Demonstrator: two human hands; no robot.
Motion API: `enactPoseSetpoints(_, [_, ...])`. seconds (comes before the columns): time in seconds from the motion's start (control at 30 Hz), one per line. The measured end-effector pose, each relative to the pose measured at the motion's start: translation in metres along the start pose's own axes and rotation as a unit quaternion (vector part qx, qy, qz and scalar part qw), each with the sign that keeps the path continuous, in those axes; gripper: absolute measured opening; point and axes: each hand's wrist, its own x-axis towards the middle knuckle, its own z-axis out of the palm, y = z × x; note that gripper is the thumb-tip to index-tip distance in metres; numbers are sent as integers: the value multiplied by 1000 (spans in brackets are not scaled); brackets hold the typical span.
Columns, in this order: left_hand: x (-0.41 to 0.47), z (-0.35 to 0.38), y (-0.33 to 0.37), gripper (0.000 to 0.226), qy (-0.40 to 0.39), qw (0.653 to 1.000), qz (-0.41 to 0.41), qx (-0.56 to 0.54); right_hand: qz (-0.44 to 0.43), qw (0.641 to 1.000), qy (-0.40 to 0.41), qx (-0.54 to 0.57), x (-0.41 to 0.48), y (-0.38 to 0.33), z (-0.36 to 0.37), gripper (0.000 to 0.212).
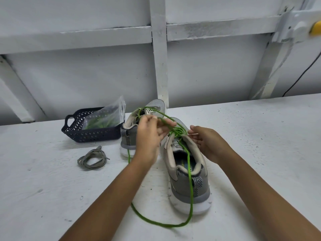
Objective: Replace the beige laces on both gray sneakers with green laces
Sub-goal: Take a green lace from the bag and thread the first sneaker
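Lacing the near gray sneaker (188, 173) on the table (52, 188): left hand (149, 136) fingers pinch the green lace (191, 197) above the tongue, right hand (206, 143) fingers at the top eyelets, grip unclear; next likely needs tip fed through, slack pulled.

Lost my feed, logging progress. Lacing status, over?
Left hand pinching green lace over near sneaker; right hand at eyelets, grip unclear. Beige laces off, coiled aside. Nothing blocking.
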Motion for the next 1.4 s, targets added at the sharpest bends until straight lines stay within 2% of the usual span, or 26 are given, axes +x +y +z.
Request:
enactPoseSetpoints(0.03, [2, -5, 9, 24, -4, 999, -7, -42, 1, 1000, 1, -1, 1, 0, 0, 20])
enactPoseSetpoints(0.1, [6, -20, 28, 25, -17, 998, -33, -52, -1, 1000, 1, -2, 1, 0, -1, 21])
enactPoseSetpoints(0.17, [13, -41, 46, 25, -72, 991, -103, 52, -2, 1000, 2, -6, 1, 0, 0, 21])
enactPoseSetpoints(0.2, [15, -52, 55, 25, -112, 972, -141, 147, -1, 1000, 3, -9, 1, 0, -1, 21])
enactPoseSetpoints(0.27, [18, -68, 70, 22, -184, 901, -192, 343, 0, 1000, -2, -7, 2, 1, -1, 19])
enactPoseSetpoints(0.33, [19, -70, 79, 18, -211, 830, -193, 479, -8, 1000, -8, -6, 3, 1, -1, 13])
enactPoseSetpoints(0.4, [16, -57, 79, 13, -217, 771, -128, 585, -27, 1000, -9, -8, 1, 2, -1, 7])
enactPoseSetpoints(0.47, [15, -37, 69, 20, -223, 707, -4, 671, -44, 999, -14, -6, -1, 3, -1, 6])
enactPoseSetpoints(0.53, [7, -14, 55, 27, -207, 666, 99, 709, -55, 998, -22, 0, -3, 4, -1, 13])
enactPoseSetpoints(0.57, [3, -3, 47, 30, -208, 650, 124, 720, -61, 998, -25, 7, -4, 3, -2, 16])
enactPoseSetpoints(0.6, [0, 6, 38, 33, -215, 619, 138, 743, -66, 997, -28, 16, -4, 3, -2, 18])
enactPoseSetpoints(0.67, [-5, 19, 20, 36, -224, 541, 150, 797, -74, 996, -34, 30, -4, 3, -4, 23])
enactPoseSetpoints(0.73, [-5, 23, 9, 33, -211, 509, 164, 818, -84, 995, -39, 34, -5, 3, -4, 26])
enactPoseSetpoints(0.77, [-4, 22, 6, 31, -203, 514, 175, 815, -88, 995, -38, 34, -5, 3, -4, 27])
enactPoseSetpoints(0.8, [-1, 21, 3, 29, -202, 534, 187, 800, -91, 995, -35, 38, -5, 3, -4, 29])
enactPoseSetpoints(0.83, [2, 17, 1, 27, -205, 570, 193, 772, -88, 995, -30, 48, -5, 3, -3, 30])
enactPoseSetpoints(0.93, [8, 1, 13, 13, -251, 725, 126, 629, -54, 992, -12, 117, -3, -1, -6, 32])
enactPoseSetpoints(0.97, [9, -7, 22, 7, -275, 763, 97, 576, -44, 989, -6, 138, -2, -3, -7, 31])
enactPoseSetpoints(1.03, [10, -26, 42, 9, -337, 810, 47, 477, -34, 987, 3, 159, -1, -4, -10, 29])
enactPoseSetpoints(1.07, [10, -35, 53, 10, -376, 818, 17, 435, -34, 987, 7, 160, -1, -4, -11, 28])
enactPoseSetpoints(1.1, [9, -44, 63, 8, -418, 811, -8, 409, -34, 987, 8, 156, -1, -4, -10, 27])
enactPoseSetpoints(1.17, [8, -55, 79, 2, -486, 777, -34, 400, -40, 989, 6, 143, -1, -2, -9, 26])
enactPoseSetpoints(1.23, [7, -58, 87, 9, -504, 747, -52, 431, -48, 991, 4, 125, -2, -2, -7, 25])
enactPoseSetpoints(1.33, [10, -44, 83, 28, -440, 727, -10, 528, -61, 993, 4, 104, -3, -2, -5, 20])
enactPoseSetpoints(1.4, [10, -26, 71, 23, -353, 713, 41, 605, -67, 993, 3, 98, -4, -1, -4, 18])
